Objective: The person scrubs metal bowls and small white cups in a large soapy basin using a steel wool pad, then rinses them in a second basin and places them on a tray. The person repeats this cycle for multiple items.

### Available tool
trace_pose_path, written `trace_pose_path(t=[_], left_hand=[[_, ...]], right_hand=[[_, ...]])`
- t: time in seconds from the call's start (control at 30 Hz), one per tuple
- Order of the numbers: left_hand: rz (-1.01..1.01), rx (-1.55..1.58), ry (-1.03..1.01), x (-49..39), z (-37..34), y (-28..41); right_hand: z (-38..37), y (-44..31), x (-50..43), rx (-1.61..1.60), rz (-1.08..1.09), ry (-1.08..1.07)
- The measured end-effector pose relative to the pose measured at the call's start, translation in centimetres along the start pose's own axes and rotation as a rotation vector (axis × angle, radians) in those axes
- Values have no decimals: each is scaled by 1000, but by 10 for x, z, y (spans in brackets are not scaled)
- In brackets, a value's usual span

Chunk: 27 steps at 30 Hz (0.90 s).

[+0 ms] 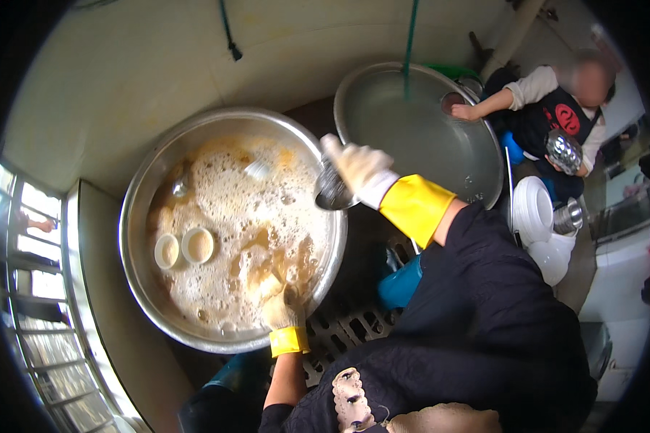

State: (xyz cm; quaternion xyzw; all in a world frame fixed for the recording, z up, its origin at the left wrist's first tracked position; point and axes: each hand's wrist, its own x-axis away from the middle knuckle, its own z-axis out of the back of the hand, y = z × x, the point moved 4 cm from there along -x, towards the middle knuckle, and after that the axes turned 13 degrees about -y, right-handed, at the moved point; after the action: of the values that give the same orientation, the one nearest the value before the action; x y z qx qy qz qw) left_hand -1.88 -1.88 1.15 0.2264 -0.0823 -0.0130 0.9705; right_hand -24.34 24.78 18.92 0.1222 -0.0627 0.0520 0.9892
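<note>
A large round metal basin (125, 243) holds brown, foamy water. My left hand (284, 306), in a pale glove with a yellow cuff, dips into the foam near the basin's lower rim; its fingers are partly hidden, and whether they hold anything cannot be told. My right hand (357, 165), gloved the same way, grips a metal cup (333, 189) over the basin's right rim. Two small white cups (197, 245) float at the left of the foam. A white ribbed item (258, 170) and a shiny metal item (180, 188) show farther back.
A second metal basin (352, 81) of clearer water stands at the back right. Beside it a co-worker (560, 113) has one hand in it on a reddish bowl (453, 103). White bowls (532, 208) are stacked at right. A slotted drain grate (352, 330) lies below.
</note>
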Motion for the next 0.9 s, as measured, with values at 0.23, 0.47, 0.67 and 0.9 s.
trace_pose_path(t=[0.23, 0.47, 0.67, 0.9], left_hand=[[-323, 23, -81, -20, 18, 82], [-472, -209, -387, -114, 3, 176], [-889, -210, -318, -207, -20, 303], [-458, -422, -647, -271, -115, 355]], right_hand=[[-61, 211, 31, -664, -716, -348], [-150, 210, 105, -940, -510, -262], [-181, 177, 133, -1293, -579, -75], [-173, 170, 126, -1108, -480, -201]])
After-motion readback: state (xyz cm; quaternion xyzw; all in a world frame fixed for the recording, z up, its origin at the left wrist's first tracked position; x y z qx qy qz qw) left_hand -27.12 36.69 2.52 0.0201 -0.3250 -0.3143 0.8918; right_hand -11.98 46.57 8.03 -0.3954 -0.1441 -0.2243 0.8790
